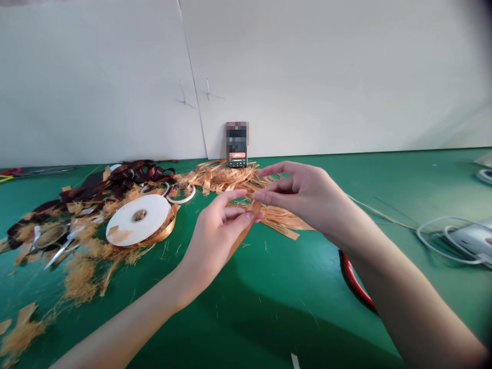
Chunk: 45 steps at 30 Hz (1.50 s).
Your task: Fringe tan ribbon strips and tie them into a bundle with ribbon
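A strip of tan ribbon (pixel 242 234) runs between my two hands above the green table. My left hand (pixel 215 230) pinches it between thumb and fingers, and its lower end trails down behind that hand. At the ribbon's upper end, my right hand (pixel 303 197) closes thumb and fingertips on it. Behind both hands lies a pile of frayed tan ribbon strips (pixel 226 178). To the left, a white ribbon spool (pixel 126 220) rests on its side with some tan ribbon still wound beneath its disc.
A phone (pixel 237 146) leans against the white wall. Dark brown ribbon (pixel 130 177), scissors (pixel 63 246) and loose tan threads (pixel 82 277) clutter the left side. A red-handled tool (pixel 355 282) lies partly under my right forearm. A grey device with a cable (pixel 471 241) sits at the right.
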Available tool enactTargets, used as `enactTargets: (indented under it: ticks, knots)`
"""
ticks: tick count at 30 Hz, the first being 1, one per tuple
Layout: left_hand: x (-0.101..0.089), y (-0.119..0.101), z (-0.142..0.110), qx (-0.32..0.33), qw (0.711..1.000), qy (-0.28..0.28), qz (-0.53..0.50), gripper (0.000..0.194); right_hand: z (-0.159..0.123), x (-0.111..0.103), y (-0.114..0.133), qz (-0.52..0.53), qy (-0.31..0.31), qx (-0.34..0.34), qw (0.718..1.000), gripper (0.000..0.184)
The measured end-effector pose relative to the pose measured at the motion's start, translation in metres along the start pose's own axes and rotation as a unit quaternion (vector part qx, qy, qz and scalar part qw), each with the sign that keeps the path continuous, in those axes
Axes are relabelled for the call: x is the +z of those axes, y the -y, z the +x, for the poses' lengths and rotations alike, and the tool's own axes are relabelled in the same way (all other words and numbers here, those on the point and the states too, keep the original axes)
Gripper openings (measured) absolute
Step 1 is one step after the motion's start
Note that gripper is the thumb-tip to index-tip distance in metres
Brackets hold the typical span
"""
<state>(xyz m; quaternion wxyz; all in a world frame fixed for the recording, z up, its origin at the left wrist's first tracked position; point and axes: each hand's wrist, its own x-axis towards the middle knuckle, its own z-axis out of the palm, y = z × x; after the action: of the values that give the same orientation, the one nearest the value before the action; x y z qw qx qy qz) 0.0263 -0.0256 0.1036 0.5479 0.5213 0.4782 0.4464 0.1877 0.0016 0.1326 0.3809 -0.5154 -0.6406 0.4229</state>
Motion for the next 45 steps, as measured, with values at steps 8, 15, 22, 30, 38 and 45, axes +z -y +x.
enactTargets:
  ticks: [8,15,22,30,38,45]
  knots:
    - [-0.002,0.005,0.001,0.009,1.000,0.011,0.027,0.038,0.000,0.000,0.002,-0.012,-0.046,-0.029,0.998,0.031]
    - [-0.002,0.006,-0.002,0.010,1.000,0.012,0.021,0.037,-0.004,0.000,0.010,-0.024,-0.086,-0.047,0.995,0.026]
    - [-0.004,0.010,0.001,0.022,0.999,0.016,0.026,0.035,-0.005,0.002,0.013,0.018,-0.130,-0.066,0.989,0.027]
    - [-0.002,0.012,0.004,0.081,0.993,-0.002,0.081,0.028,0.001,0.001,0.004,0.215,-0.101,-0.134,0.962,0.036]
    - [-0.010,0.034,0.013,0.464,0.770,-0.126,0.419,0.032,-0.003,0.009,0.000,0.395,0.071,-0.083,0.912,0.028]
    - [-0.014,0.033,0.011,0.610,0.570,-0.102,0.540,0.030,-0.012,0.000,-0.002,0.297,0.060,-0.023,0.953,0.032]
